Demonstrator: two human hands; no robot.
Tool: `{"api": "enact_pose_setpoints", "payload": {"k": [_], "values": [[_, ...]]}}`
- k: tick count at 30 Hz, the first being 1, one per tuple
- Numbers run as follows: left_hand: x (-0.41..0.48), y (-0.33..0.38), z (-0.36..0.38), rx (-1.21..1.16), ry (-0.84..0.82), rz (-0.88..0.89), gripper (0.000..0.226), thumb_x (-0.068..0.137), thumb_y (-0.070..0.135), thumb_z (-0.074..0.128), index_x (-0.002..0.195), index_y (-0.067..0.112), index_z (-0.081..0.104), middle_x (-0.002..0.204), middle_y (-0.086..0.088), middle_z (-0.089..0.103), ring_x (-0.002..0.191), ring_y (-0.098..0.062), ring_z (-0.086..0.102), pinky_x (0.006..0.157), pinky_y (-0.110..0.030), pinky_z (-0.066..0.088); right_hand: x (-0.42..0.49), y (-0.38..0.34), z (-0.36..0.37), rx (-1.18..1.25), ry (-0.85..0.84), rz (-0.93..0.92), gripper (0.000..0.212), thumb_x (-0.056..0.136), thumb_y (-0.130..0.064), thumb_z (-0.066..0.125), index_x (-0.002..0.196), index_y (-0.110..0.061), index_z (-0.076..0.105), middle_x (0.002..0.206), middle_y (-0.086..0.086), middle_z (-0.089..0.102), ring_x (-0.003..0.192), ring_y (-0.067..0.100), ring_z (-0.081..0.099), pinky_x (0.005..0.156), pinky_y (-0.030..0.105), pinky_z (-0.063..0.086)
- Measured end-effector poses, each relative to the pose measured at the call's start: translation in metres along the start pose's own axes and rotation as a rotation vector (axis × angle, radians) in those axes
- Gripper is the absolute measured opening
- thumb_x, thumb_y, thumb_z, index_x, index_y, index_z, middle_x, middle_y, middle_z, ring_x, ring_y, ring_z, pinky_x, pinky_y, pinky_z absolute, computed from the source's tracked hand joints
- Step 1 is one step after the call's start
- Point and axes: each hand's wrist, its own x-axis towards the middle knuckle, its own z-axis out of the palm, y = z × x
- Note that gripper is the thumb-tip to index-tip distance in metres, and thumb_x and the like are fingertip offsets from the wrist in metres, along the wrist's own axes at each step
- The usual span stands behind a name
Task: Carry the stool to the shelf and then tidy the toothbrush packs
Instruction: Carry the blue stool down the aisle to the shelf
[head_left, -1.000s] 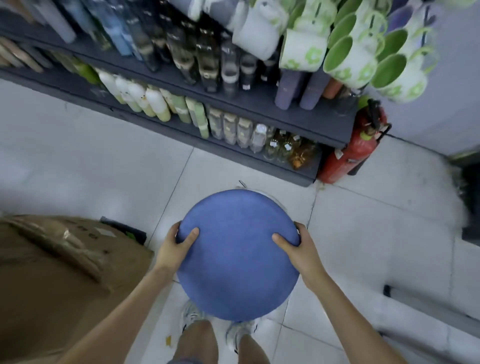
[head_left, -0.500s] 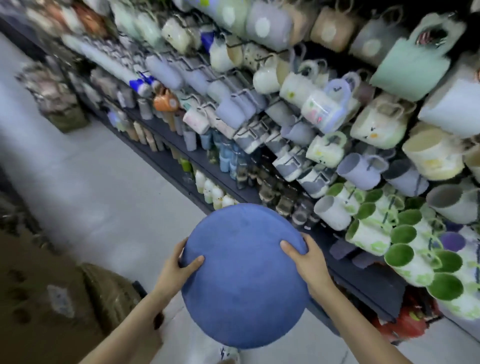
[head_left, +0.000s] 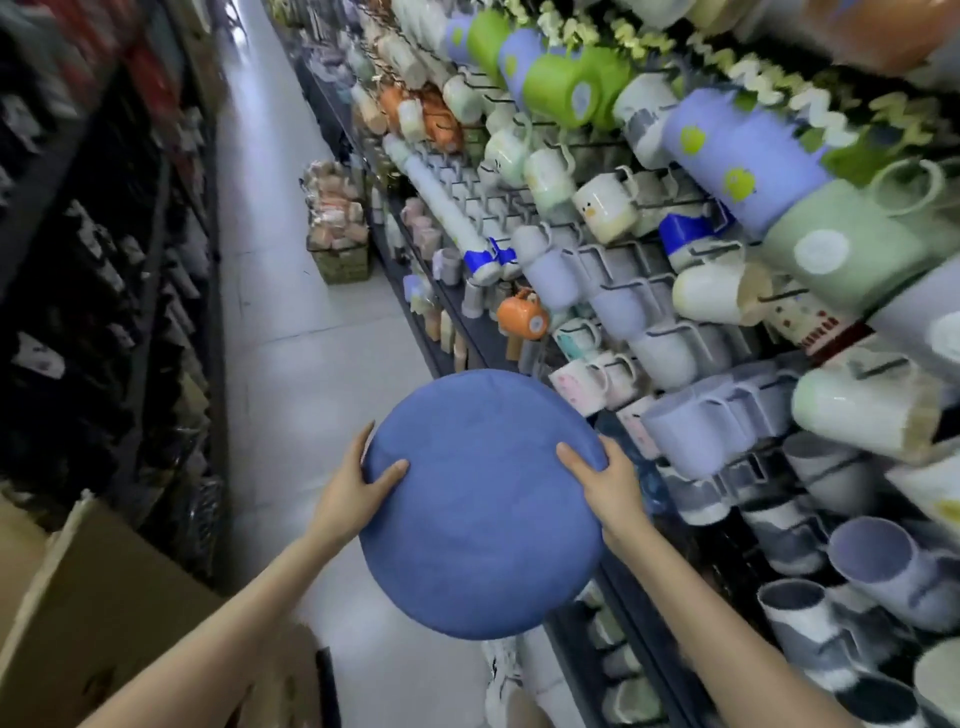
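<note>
- Along the left edge of the frame ran a dark shelf unit (head_left: 119, 322). Its goods were too blurred to name, so I cannot tell whether the toothbrush packs hung there.
- In the lower left corner an open cardboard box (head_left: 98, 613) stood with one flap up, crowding the walkway beside the person's left arm.
- The pale tiled floor (head_left: 291, 374) ran from bottom centre towards the top left, and looked like the only open route for the carry.
- Near upper centre a wicker basket (head_left: 340, 260) of wrapped goods stood at the foot of the right-hand shelving, jutting a little into the aisle.
- The left hand (head_left: 353, 493), just left of centre, gripped the seat's rim. Its thumb lay on top of the cushion and its fingers (head_left: 365, 441) curled over the edge.
- The stool (head_left: 483, 509) sat at lower centre, its round blue seat facing the camera and its legs hidden underneath. It appeared lifted clear of the floor. Holding it by opposite sides probably kept it level and close to the body.
- The right hand (head_left: 608, 483) mirrored the left, thumb on top and fingers wrapped round the far rim, holding the stool.
- Filling the right half, a mug rack (head_left: 727, 322) carried cups hung by their handles on hooks. An orange mug (head_left: 522, 314) hung just above the seat. The stool's right edge passed near this stock, so a swing that way could knock a cup loose.
</note>
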Motion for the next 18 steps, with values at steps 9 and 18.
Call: {"api": "enact_pose_setpoints", "payload": {"k": [9,18], "values": [[0.187,0.024,-0.09,0.013,0.34,-0.141,0.076,0.082,0.064,0.051,0.147,0.041,0.02,0.148,0.009,0.039,0.132,-0.025,0.043,0.107,-0.039,0.033,0.239,-0.091,0.167,-0.03,-0.332,-0.027,0.019,0.082,-0.036,0.073,0.095,-0.026,0.065,0.099,-0.003,0.071,0.092,0.019,0.067,0.086,0.046,0.054],[0.4,0.003,-0.223,-0.087,0.451,-0.196,0.093,0.058,0.079,0.056,0.141,0.045,0.032,0.14,0.018,0.045,0.13,-0.012,0.044,0.111,-0.037,0.033,0.445,-0.156,0.376,0.052,-0.566,0.038,0.026,0.087,-0.025,0.069,0.11,-0.015,0.061,0.104,0.001,0.069,0.09,0.016,0.068,0.077,0.031,0.056]]}}
